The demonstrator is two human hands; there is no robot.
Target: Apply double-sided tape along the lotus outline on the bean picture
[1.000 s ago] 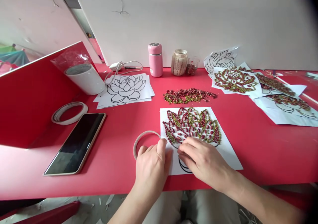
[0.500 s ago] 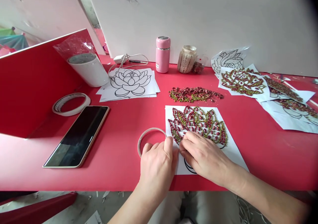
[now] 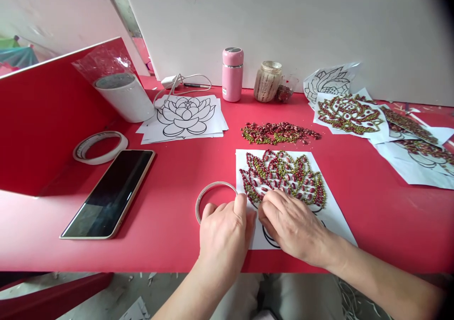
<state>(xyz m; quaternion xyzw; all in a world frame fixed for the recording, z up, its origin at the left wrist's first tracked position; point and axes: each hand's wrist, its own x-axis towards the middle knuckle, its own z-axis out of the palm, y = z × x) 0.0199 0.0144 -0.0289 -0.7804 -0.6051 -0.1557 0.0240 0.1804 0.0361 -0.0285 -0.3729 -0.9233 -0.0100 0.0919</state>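
Observation:
My left hand (image 3: 225,232) is closed around the near side of a thin roll of tape (image 3: 197,204), held at the left edge of a white sheet (image 3: 338,230). My right hand (image 3: 296,225) is closed in a pinch just beside it, over the lower part of the sheet; what its fingertips hold is hidden. On the sheet is a lotus drawing (image 3: 283,175), its upper petals covered with red and green beans and larger speckled beans. Bare black outlines show below the petals, partly behind my right hand.
Behind the sheet lies a pile of loose beans (image 3: 280,133). A phone (image 3: 108,194), a wide tape roll (image 3: 83,155) and printed lotus sheets (image 3: 184,116) lie to the left. A pink flask (image 3: 232,76) and a jar (image 3: 267,82) stand at the back; bean-covered pictures (image 3: 349,114) lie right.
My right hand has shifted very slightly right, away from my left hand. My left hand stays on the tape roll. The view has tilted a little.

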